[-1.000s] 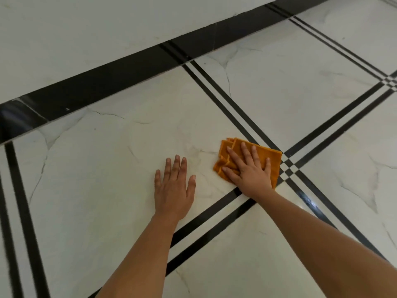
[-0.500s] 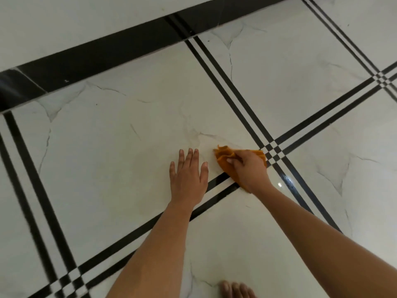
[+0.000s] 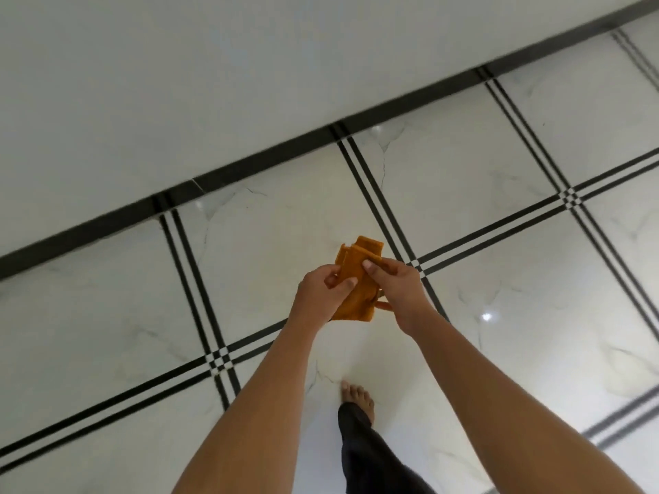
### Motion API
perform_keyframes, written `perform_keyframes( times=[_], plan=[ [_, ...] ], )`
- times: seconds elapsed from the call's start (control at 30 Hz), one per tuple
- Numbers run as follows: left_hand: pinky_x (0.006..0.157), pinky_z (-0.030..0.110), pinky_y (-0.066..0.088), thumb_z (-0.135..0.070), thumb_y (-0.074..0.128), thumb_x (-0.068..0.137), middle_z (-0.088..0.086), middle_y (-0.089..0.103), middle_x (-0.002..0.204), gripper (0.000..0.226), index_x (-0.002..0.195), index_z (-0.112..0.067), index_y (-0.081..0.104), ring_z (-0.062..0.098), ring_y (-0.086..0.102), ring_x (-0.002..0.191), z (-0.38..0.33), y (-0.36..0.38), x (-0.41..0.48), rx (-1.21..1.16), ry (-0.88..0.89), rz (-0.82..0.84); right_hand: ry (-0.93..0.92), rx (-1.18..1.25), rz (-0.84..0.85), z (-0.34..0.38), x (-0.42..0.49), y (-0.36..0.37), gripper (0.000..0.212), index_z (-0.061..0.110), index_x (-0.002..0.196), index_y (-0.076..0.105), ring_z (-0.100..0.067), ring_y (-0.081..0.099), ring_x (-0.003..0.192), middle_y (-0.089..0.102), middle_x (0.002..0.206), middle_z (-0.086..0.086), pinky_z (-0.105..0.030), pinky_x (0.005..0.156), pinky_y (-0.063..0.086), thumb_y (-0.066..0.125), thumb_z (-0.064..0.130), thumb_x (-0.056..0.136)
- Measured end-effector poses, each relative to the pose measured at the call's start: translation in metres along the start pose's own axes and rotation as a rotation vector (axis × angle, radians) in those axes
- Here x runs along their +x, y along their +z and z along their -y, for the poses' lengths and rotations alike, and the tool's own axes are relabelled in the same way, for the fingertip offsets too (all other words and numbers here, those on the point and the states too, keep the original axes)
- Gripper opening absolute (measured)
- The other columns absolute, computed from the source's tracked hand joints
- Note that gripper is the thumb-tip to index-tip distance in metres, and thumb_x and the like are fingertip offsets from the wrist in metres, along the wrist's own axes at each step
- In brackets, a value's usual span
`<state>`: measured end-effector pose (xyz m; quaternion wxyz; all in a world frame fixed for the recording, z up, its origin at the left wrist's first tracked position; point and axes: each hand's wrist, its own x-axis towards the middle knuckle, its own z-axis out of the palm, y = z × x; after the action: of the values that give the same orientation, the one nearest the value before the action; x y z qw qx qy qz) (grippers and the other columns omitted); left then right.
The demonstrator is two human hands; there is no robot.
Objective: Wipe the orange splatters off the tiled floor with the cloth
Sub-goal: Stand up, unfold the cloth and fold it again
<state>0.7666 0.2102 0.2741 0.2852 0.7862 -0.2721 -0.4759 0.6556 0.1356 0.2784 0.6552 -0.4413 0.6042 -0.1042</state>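
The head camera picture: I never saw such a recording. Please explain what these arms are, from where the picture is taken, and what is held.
There is no machine here. A person wears a camera on the head, so you look down along their bare arms. The left hand and the right hand both pinch a folded orange cloth, held above the white tiled floor with black lines. Below stands the person's bare foot. No orange splatters show on the tiles.
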Motion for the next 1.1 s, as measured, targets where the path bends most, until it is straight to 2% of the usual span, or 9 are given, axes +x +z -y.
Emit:
perform_keyframes(
  times=[0.07,0.13,0.2,0.37,0.5,0.63,0.83,0.97,1.1],
  plan=[
    [0.078,0.025,0.043,-0.039,0.055,0.090,-0.002,0.058,0.102,0.037,0.116,-0.014,0.057,0.016,0.055,0.094,-0.048,-0.028,-0.051,-0.025,-0.014,-0.056,-0.006,-0.012,0.072,0.049,-0.051,-0.009,0.024,0.021,0.107,0.057,-0.017,0.061,0.088,0.064,0.095,0.004,-0.028,0.064,0.052,0.065,0.030,0.086],
    [0.080,0.026,0.043,-0.038,0.054,0.091,-0.003,0.056,0.103,0.035,0.116,-0.013,0.056,0.018,0.055,0.097,-0.094,-0.053,-0.101,-0.089,-0.016,-0.119,-0.011,-0.008,0.152,0.095,-0.099,-0.017,0.033,0.019,0.115,0.056,-0.021,0.062,0.094,0.065,0.101,0.001,-0.034,0.070,0.055,0.066,0.031,0.086],
    [0.089,0.033,0.047,-0.038,0.052,0.092,0.000,0.056,0.113,0.034,0.119,-0.016,0.052,0.019,0.054,0.103,-0.134,-0.074,-0.150,-0.166,-0.018,-0.153,-0.017,-0.026,0.234,0.136,-0.144,-0.026,0.040,0.019,0.121,0.054,-0.025,0.059,0.104,0.063,0.113,-0.003,-0.043,0.079,0.055,0.065,0.033,0.086],
    [0.096,0.049,0.046,-0.038,0.049,0.094,0.003,0.052,0.125,0.024,0.116,-0.029,0.044,0.026,0.054,0.110,-0.195,-0.106,-0.256,-0.440,-0.056,-0.239,-0.099,-0.061,0.403,0.199,-0.236,-0.042,0.033,0.025,0.119,0.054,-0.026,0.057,0.110,0.061,0.117,-0.005,-0.046,0.084,0.053,0.064,0.028,0.088],
    [0.097,0.050,0.045,-0.042,0.045,0.094,0.000,0.048,0.128,0.029,0.121,-0.034,0.039,0.026,0.051,0.112,-0.221,-0.102,-0.329,-0.506,-0.043,-0.349,-0.178,-0.115,0.549,0.210,-0.299,-0.058,0.040,0.020,0.125,0.053,-0.029,0.055,0.114,0.059,0.121,-0.008,-0.052,0.091,0.050,0.064,0.024,0.088],
    [0.096,0.053,0.044,-0.047,0.044,0.093,0.002,0.047,0.131,0.038,0.128,-0.034,0.037,0.030,0.051,0.112,-0.231,-0.077,-0.392,-0.583,-0.044,-0.480,-0.235,-0.161,0.628,0.202,-0.355,-0.085,0.050,0.015,0.132,0.047,-0.033,0.051,0.120,0.054,0.130,-0.010,-0.051,0.092,0.048,0.065,0.023,0.086],
    [0.096,0.056,0.043,-0.044,0.044,0.094,0.003,0.047,0.132,0.035,0.128,-0.036,0.039,0.031,0.051,0.112,-0.250,-0.026,-0.489,-0.697,-0.022,-0.655,-0.147,-0.251,0.733,0.190,-0.418,-0.141,0.045,0.010,0.127,0.049,-0.036,0.048,0.121,0.051,0.133,-0.011,-0.054,0.096,0.045,0.062,0.027,0.087],
    [0.095,0.055,0.044,-0.041,0.045,0.095,0.003,0.047,0.130,0.033,0.127,-0.037,0.040,0.030,0.051,0.110,-0.275,0.000,-0.525,-0.796,-0.005,-0.704,-0.043,-0.357,0.740,0.180,-0.444,-0.184,0.056,0.014,0.133,0.043,-0.039,0.048,0.121,0.045,0.139,-0.014,-0.058,0.095,0.044,0.061,0.039,0.087],
    [0.088,0.052,0.048,-0.040,0.046,0.095,0.004,0.049,0.126,0.034,0.128,-0.036,0.041,0.030,0.052,0.106,-0.316,0.043,-0.547,-0.868,0.017,-0.791,0.120,-0.183,0.850,0.188,-0.449,-0.234,0.054,0.012,0.128,0.043,-0.041,0.051,0.116,0.046,0.134,-0.017,-0.057,0.091,0.047,0.064,0.038,0.085]
  ],
)
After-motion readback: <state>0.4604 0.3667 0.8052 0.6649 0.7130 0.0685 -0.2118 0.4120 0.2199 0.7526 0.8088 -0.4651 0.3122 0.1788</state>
